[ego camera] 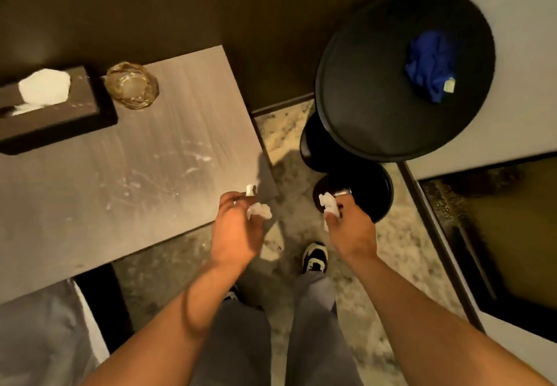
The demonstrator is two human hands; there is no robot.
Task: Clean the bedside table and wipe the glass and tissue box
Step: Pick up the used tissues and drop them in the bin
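Observation:
The bedside table [126,162] has a wood-grain top marked with white smears and specks. At its back left stands a dark tissue box [57,120] with a white tissue sticking out. An amber glass [132,85] sits just right of the box. My left hand [238,225] hovers at the table's near right corner, gripping crumpled white tissue scraps [259,209]. My right hand [349,225] is over the floor to the right, pinching another white tissue piece [328,203].
A round black stool [376,90] stands right of the table, a crumpled blue cloth [431,64] lying on its top. A small dark round bin [370,186] sits on the speckled floor beneath my right hand. Grey bedding lies at lower left. My legs and shoes are below.

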